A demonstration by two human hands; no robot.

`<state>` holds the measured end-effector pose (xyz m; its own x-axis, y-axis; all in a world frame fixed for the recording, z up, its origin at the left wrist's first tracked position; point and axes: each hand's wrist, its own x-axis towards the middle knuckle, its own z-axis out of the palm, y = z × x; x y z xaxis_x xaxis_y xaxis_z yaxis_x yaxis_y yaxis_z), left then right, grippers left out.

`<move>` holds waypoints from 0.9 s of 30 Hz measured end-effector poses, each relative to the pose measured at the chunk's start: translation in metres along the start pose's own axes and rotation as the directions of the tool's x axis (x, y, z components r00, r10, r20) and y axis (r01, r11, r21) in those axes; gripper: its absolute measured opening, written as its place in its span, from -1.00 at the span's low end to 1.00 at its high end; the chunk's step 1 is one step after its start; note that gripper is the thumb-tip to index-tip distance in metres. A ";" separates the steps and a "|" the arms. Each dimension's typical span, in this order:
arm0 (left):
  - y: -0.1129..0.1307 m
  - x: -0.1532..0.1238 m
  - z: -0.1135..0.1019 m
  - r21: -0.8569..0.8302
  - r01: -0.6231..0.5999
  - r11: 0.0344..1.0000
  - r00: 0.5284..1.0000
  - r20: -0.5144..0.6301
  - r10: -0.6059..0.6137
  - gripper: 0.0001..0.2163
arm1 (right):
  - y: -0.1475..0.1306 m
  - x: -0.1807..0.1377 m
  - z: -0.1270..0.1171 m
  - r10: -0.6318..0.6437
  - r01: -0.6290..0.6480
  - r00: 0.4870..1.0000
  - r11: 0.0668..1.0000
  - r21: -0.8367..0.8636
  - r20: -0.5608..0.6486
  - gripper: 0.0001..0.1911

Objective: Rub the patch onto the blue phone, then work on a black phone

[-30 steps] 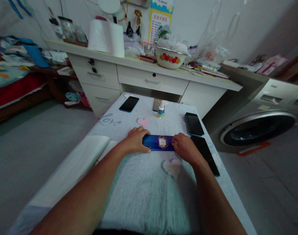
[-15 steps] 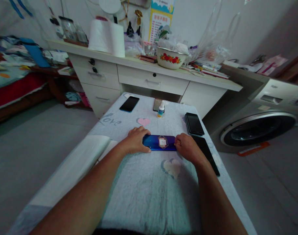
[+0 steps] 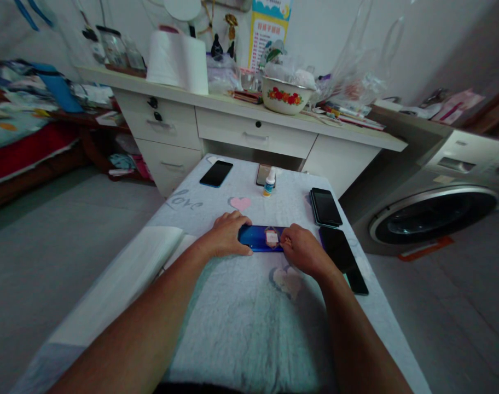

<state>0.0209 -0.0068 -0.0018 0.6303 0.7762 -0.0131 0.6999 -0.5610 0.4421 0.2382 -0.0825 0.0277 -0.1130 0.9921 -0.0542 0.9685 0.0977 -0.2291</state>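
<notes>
A shiny blue phone (image 3: 254, 239) lies back up and crosswise on the cloth-covered table (image 3: 233, 317). On its back is a patch with a small white square (image 3: 272, 238). My left hand (image 3: 228, 234) grips the phone's left end between thumb and fingers. My right hand (image 3: 302, 246) is closed over the phone's right part, its fingertips beside the patch. Whatever the right fingers pinch is too small to make out. To the right of that hand lies a large black phone or tablet (image 3: 344, 260). Beyond the phone stands a small white spray bottle (image 3: 268, 185).
A dark phone (image 3: 216, 173) lies at the far left, another phone (image 3: 262, 175) behind the bottle, and stacked dark devices (image 3: 326, 207) at the right edge. White paper or cloth (image 3: 151, 257) lies left. A desk (image 3: 253, 131) and a washing machine (image 3: 434, 208) stand beyond.
My right hand has slid left along the phone, from its right end to the edge of the patch. My left hand and the phone have stayed in place.
</notes>
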 end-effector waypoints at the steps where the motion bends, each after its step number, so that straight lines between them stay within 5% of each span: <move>1: 0.000 0.000 0.000 -0.003 -0.002 1.000 1.000 -0.001 0.002 -0.39 | -0.002 0.000 0.000 -0.006 0.006 1.000 1.000 0.006 0.002 -0.79; 27: 0.001 -0.001 -0.003 -0.005 -0.010 1.000 1.000 0.014 0.010 -0.41 | 0.028 -0.002 -0.006 0.093 -0.090 0.995 0.991 -0.100 0.028 -0.79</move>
<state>0.0196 -0.0072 0.0015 0.6421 0.7664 -0.0206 0.6918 -0.5676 0.4464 0.2666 -0.0811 0.0270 -0.0286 0.9943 -0.1023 0.9920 0.0157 -0.1252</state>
